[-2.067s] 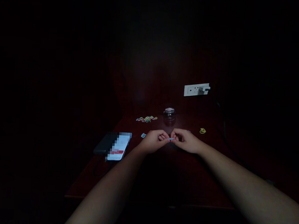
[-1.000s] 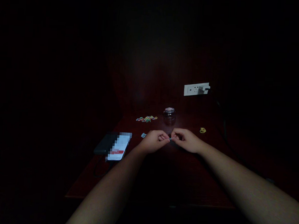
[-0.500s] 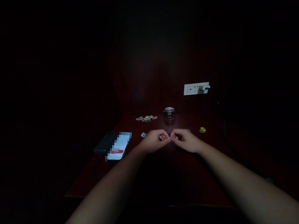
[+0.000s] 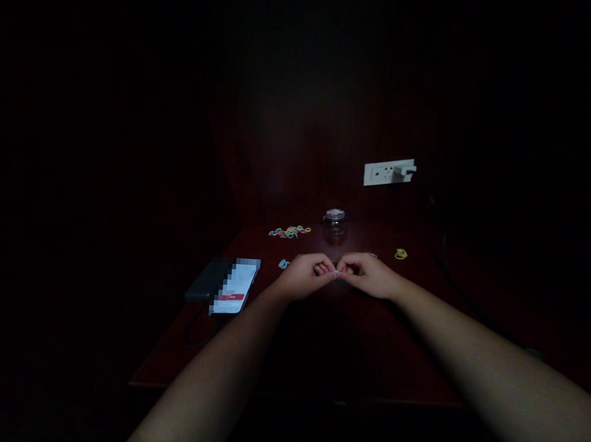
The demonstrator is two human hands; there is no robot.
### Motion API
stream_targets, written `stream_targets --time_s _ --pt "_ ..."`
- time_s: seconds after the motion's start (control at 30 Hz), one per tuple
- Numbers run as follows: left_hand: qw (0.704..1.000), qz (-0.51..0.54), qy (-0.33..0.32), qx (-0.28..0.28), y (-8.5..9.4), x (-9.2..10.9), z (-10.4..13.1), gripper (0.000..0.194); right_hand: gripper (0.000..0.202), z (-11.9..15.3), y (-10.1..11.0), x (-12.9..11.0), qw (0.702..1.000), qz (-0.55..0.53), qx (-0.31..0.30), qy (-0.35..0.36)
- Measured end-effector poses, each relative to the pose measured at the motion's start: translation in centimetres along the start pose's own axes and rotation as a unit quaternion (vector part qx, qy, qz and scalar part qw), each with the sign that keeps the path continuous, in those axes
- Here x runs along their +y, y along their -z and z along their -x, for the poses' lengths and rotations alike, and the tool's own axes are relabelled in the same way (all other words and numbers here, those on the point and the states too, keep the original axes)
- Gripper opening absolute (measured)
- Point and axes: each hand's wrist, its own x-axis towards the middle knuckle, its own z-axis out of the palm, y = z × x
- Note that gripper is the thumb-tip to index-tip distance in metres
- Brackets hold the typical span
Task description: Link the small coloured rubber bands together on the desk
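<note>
My left hand [image 4: 310,276] and my right hand [image 4: 365,274] meet over the middle of the table, each closed in a pinch. Between their fingertips shows a small pale-blue band [image 4: 336,272], mostly hidden by the fingers. Just left of my left hand lie light-blue bands [image 4: 283,264], small loops like hair ties. Farther back is a loose pile of multicoloured bands [image 4: 291,233]. Some yellow bands [image 4: 400,254] lie to the right of my right hand. Behind that hand, a purplish band [image 4: 372,255] is partly covered.
A clear lidded jar [image 4: 335,222] stands behind my hands. At the left, a lit phone [image 4: 236,287] lies against a dark flat box [image 4: 206,282], with a cable nearby. A wall socket [image 4: 381,173] holds a plug, its cord running down the right. The dark red table [image 4: 316,369] is dimly lit.
Both hands keep their pinch on the pale-blue band, with barely any movement. The whole view has shifted up very slightly.
</note>
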Motion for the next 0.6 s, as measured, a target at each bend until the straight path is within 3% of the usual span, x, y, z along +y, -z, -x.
stream_targets --time_s 0.6 --pt "0.998 -0.041 0.002 0.044 0.1 0.03 -0.07 0.019 0.014 -0.04 0.0 0.32 1.0 0.006 0.014 -0.019"
